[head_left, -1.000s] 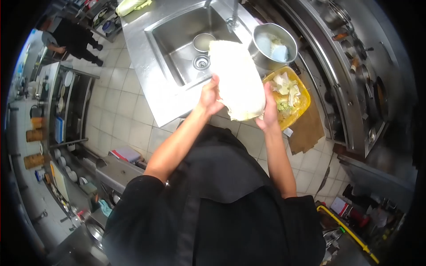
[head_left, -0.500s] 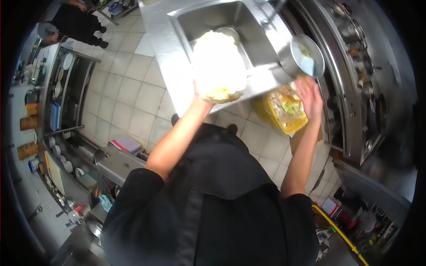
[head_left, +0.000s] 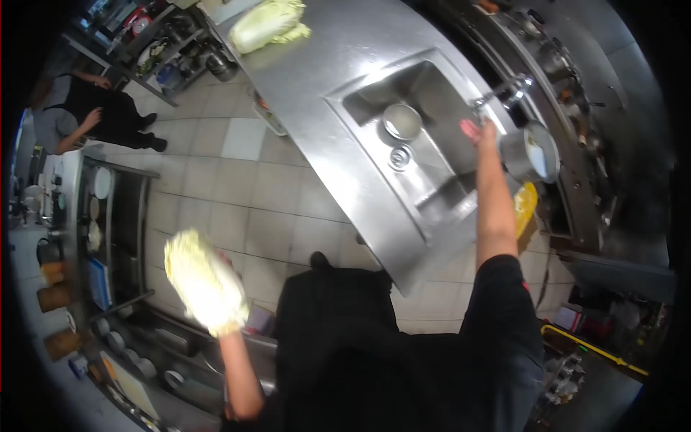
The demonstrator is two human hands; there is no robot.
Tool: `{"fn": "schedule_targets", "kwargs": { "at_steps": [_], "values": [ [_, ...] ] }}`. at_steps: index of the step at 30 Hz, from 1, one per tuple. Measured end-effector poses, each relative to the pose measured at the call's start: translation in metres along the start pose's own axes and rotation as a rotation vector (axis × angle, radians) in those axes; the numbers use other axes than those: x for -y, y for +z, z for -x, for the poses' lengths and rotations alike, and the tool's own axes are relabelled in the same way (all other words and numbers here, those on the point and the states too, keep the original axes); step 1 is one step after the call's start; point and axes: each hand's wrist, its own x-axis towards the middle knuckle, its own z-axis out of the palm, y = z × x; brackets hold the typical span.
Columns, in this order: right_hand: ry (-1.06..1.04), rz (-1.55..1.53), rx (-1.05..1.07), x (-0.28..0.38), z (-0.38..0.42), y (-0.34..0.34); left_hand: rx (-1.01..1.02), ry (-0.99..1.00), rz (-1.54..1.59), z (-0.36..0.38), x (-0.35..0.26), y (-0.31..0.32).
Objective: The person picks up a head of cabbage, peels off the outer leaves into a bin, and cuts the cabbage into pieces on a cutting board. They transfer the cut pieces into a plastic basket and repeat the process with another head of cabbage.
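A pale napa cabbage [head_left: 205,282] lies in my left hand [head_left: 227,261], held out at the lower left above the floor. Most of that hand is hidden behind the leaves; some fingertips show at the cabbage's edge. My right hand [head_left: 478,131] reaches over the right side of the steel sink [head_left: 450,108], just below the tap [head_left: 504,92]. Its fingers are stretched out and hold nothing that I can see. A metal bowl [head_left: 402,122] sits in the sink beside the drain. Another napa cabbage [head_left: 268,26] lies at the far end of the steel counter [head_left: 302,93].
To the right of the sink stands a metal pot [head_left: 529,153] with something pale inside. Below it, a yellow bin [head_left: 526,207] is partly covered by my right arm. A person [head_left: 97,111] in dark clothes stands at the upper left, near shelves [head_left: 108,216].
My left hand has carried the cabbage from over the sink's front edge to the lower left. My right hand has left the yellow bin for the tap. The view has turned.
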Motion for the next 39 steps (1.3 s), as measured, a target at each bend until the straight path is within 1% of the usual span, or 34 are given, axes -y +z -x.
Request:
{"fn": "schedule_targets", "kwargs": {
  "at_steps": [1,2,3,4,5,6,7,8,10,11,12,14,15,16,17,18,19,20,21,23,24,25,26,27,28,29,30,31,32,33,34,37,39],
  "values": [
    [0.141,-0.289,-0.152,0.003,-0.001,0.012,-0.057,-0.019,-0.061,0.012,-0.019,0.002],
    [0.183,-0.335,-0.109,0.002,-0.037,-0.006,-0.112,-0.041,-0.113,0.025,-0.037,0.004],
    [-0.017,-0.242,-0.215,0.003,-0.044,0.0,-0.193,-0.042,-0.055,0.048,-0.057,-0.01],
    [-0.176,-0.247,-0.219,0.007,-0.049,0.004,-0.28,-0.052,0.014,0.077,-0.078,-0.031],
    [-0.336,-0.243,-0.226,0.011,-0.045,0.005,-0.285,-0.079,0.031,0.105,-0.097,-0.044],
    [-0.497,-0.22,-0.207,0.016,-0.031,0.015,-0.525,0.038,0.02,0.13,-0.114,-0.058],
    [-0.58,-0.244,-0.133,0.025,-0.007,0.027,-0.76,0.157,0.001,0.134,-0.126,-0.071],
    [-0.663,-0.267,-0.059,0.031,0.016,0.031,-0.753,0.133,0.006,0.123,-0.13,-0.081],
    [-0.612,-0.276,-0.061,0.002,-0.025,-0.016,-0.851,0.272,0.603,0.087,-0.131,-0.098],
    [-0.366,-0.392,-0.171,-0.01,0.012,-0.009,-1.112,0.227,0.165,0.059,-0.128,-0.103],
    [-0.116,-0.51,-0.264,-0.025,0.053,0.007,-1.1,0.197,0.174,0.023,-0.12,-0.102],
    [-0.03,-0.74,-0.221,-0.058,0.039,-0.021,-0.442,-0.085,0.298,-0.055,-0.095,-0.09],
    [-0.18,-0.693,-0.257,-0.059,0.044,-0.019,-0.229,-0.062,-0.053,-0.09,-0.081,-0.091],
    [-0.315,-0.638,-0.283,-0.062,0.049,-0.016,-0.227,-0.077,-0.087,-0.108,-0.081,-0.101],
    [-0.381,-0.43,-0.247,-0.068,0.044,-0.025,-0.314,-0.096,-0.048,-0.119,-0.082,-0.115],
    [-0.448,-0.387,-0.379,-0.081,0.055,-0.003,-0.387,-0.102,-0.045,-0.132,-0.085,-0.128],
    [-0.352,-0.22,-0.473,-0.092,0.061,0.023,-0.445,-0.087,-0.045,-0.147,-0.085,-0.142],
    [-0.127,-0.119,-0.317,-0.105,0.037,0.007,-0.494,-0.07,-0.051,-0.161,-0.087,-0.154],
    [-0.096,-0.118,-0.371,-0.099,0.035,0.014,-0.528,-0.047,-0.057,-0.176,-0.089,-0.167],
    [-0.406,-0.025,-0.475,-0.069,0.006,0.01,-0.54,0.004,-0.085,-0.212,-0.092,-0.196],
    [-0.591,0.253,-0.614,-0.064,-0.031,-0.017,-0.526,0.033,-0.123,-0.228,-0.094,-0.209],
    [-0.802,0.725,-0.847,-0.054,-0.076,-0.056,-0.473,0.087,-0.264,-0.241,-0.1,-0.222],
    [-0.931,1.175,-1.25,-0.044,-0.118,-0.092,-0.435,0.135,-0.404,-0.251,-0.107,-0.232],
    [-0.79,1.496,-1.19,-0.019,-0.104,-0.063,-0.624,0.058,-0.242,-0.26,-0.117,-0.24],
    [-0.844,1.361,-1.17,-0.011,-0.105,-0.049,-0.504,0.089,-0.096,-0.279,-0.119,-0.25],
    [-0.913,1.286,-1.125,-0.004,-0.131,-0.062,-0.62,0.112,-0.181,-0.282,-0.123,-0.276],
    [-0.866,1.498,-1.256,-0.001,-0.108,-0.033,-0.644,0.074,-0.064,-0.294,-0.13,-0.288],
    [-0.551,1.505,-1.253,0.003,-0.094,-0.023,-0.618,0.081,-0.014,-0.312,-0.131,-0.294],
    [-0.338,1.539,-1.12,-0.003,-0.084,-0.036,-0.587,0.097,0.02,-0.329,-0.135,-0.299],
    [-0.128,1.553,-0.995,-0.008,-0.074,-0.03,-0.562,0.107,0.054,-0.345,-0.138,-0.305],
    [-0.088,1.61,-0.931,-0.018,-0.057,-0.026,-0.534,0.116,0.08,-0.362,-0.142,-0.312],
    [-0.086,1.847,-0.78,-0.057,0.003,-0.001,-0.477,0.098,0.135,-0.41,-0.161,-0.344],
    [-0.09,1.934,-0.695,-0.083,0.048,0.038,-0.441,0.047,0.164,-0.448,-0.176,-0.376]
  ]
}}
